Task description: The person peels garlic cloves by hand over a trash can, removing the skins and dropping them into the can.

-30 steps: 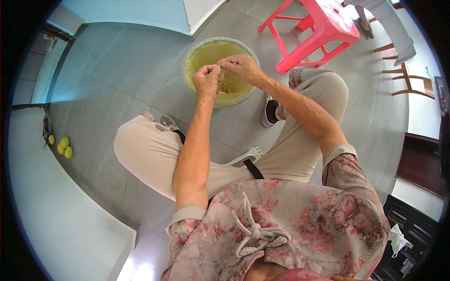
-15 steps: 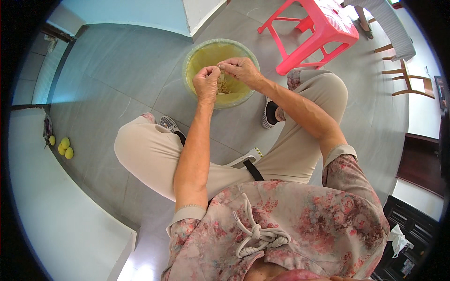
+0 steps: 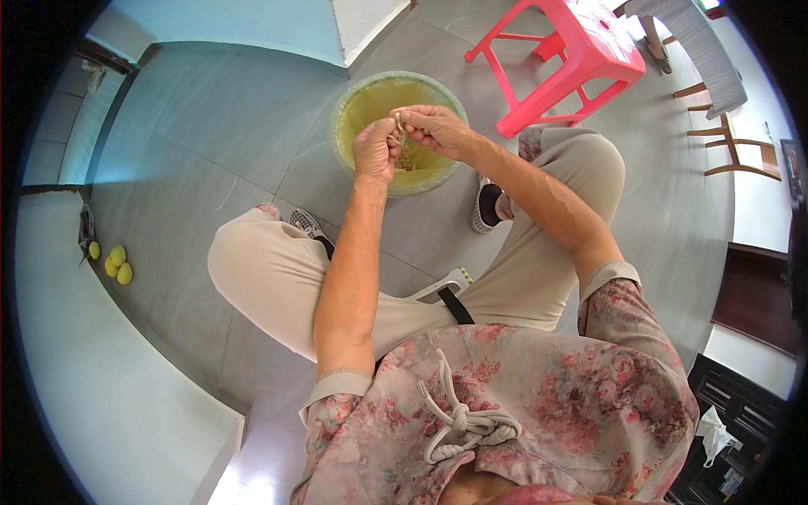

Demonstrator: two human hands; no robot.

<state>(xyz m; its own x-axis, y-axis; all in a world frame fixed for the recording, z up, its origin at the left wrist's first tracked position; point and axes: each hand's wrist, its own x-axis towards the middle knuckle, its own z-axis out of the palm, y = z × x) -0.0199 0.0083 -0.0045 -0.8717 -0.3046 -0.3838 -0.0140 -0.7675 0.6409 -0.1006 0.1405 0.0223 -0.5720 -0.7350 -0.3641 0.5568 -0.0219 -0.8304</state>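
Observation:
Both hands meet above a round bin (image 3: 340, 143) whose inside looks yellow, with a pale rim. My left hand (image 3: 373, 151) is closed, its thumb and fingers pinched on a small, pale, thin strip (image 3: 399, 123). From the other side my right hand (image 3: 434, 130) pinches the same strip near its upper end. What kind of thing the strip is, I cannot tell. Below the fingers, beige-brown scraps (image 3: 406, 161) lie at the bottom of the bin, partly hidden by the hands.
A pink plastic stool (image 3: 581, 42) stands beyond my right knee. Several yellow-green round fruits (image 3: 118, 263) lie on the grey tiled floor (image 3: 244, 109) by the left wall. At the far right are a cloth-covered table (image 3: 703, 59) and a wooden chair (image 3: 736, 151).
The pale strip shows more plainly between my fingers now. My hands have shifted slightly, with the left fingers turned more into view.

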